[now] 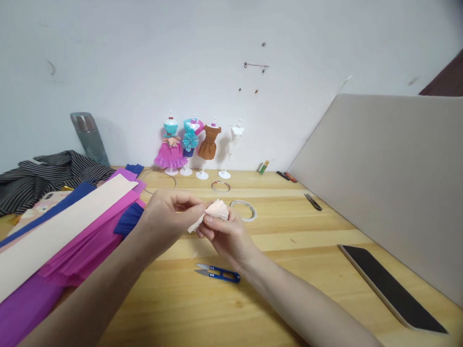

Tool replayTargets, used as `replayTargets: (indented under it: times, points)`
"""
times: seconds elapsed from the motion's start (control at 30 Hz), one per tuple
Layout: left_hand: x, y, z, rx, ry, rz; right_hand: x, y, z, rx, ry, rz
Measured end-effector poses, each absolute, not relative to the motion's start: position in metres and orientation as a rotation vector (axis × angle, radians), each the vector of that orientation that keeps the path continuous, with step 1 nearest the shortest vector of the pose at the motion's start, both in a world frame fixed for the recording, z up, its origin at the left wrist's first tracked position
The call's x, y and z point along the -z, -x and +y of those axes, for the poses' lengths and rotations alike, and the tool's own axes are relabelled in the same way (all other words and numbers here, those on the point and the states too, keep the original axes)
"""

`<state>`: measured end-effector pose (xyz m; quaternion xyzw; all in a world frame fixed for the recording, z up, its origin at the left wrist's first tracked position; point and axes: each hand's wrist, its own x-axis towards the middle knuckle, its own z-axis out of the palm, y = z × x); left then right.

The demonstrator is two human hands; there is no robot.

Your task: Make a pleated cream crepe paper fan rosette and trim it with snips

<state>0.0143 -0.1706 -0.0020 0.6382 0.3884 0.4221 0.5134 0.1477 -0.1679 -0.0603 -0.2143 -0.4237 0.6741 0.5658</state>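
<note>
Pinched between both hands above the middle of the table is a small pale pink piece of pleated crepe paper [217,210], gathered at its middle and fanning out at both ends. My left hand [175,213] closes thumb and fingers on its gathered part. My right hand [228,236] grips it from the other side, thumb on top. Below the hands lie blue-handled thread snips [220,273], blades apart and pointing left. Behind my right hand rests a roll of white tape [253,210], partly covered by the fingers.
Small mannequins stand by the wall, some in paper dresses [209,142], one white [237,136]. Crepe paper sheets [80,221] pile up at left, near a striped cloth [53,178] and a flask [89,138]. A phone [390,286], a cutter [313,201] and a white board [398,183] occupy the right.
</note>
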Motion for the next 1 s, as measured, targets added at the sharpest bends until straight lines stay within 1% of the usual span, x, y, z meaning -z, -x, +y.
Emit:
replayTargets:
  times: [0.3, 0.5, 0.8, 1.0]
  points:
    - [0.0080, -0.0150, -0.1663, -1.002, -1.401, 0.899, 0.0629, -0.1489, -0.1666, -1.597, 0.488, -0.994]
    - [0.0052, -0.0164, -0.1664, -1.020, -1.256, 0.953, 0.0657, -0.1471, -0.1673, -1.515, 0.462, -1.045]
    - [0.0041, -0.0128, -0.1658, -0.913, -1.230, 0.862, 0.0621, -0.1475, -0.1705, -1.456, 0.528, -1.045]
    - [0.0046, -0.0133, -0.1664, -0.914, -1.197, 0.863, 0.0614, -0.1485, -0.1704, -1.434, 0.556, -1.062]
